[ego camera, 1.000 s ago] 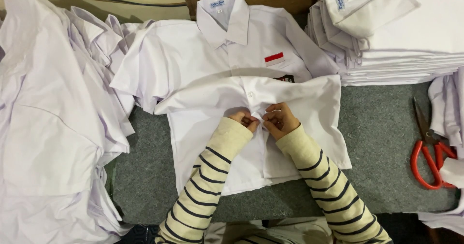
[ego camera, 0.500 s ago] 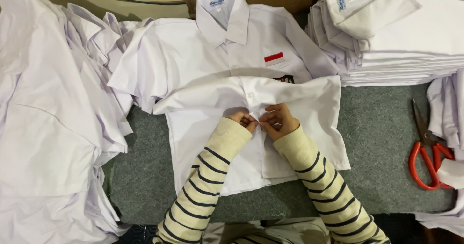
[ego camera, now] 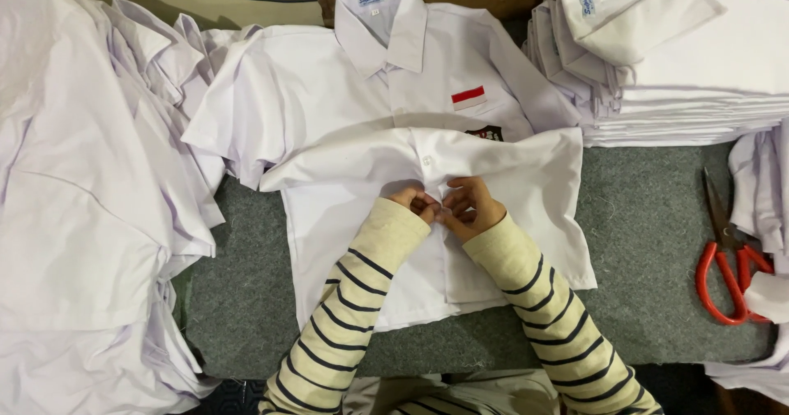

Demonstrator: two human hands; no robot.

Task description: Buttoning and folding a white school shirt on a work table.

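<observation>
Left hand (ego camera: 413,201) and right hand (ego camera: 470,207) fingertips touching, fingers curled, pinching, striped-sleeved forearms angled inward

Pretty evenly lit from overhead, soft light all round. Whites near the left hand (ego camera: 415,203) are slightly blown out, so fabric detail gets lost. Only faint shadows are cast under the sleeves. Everything's kept sharp, no motion blur, edges barely warped.

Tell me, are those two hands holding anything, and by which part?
Yes. Both the left hand and the right hand pinch the white shirt at its front button strip, fingers meeting at the middle of the shirt, just below a button.
</observation>
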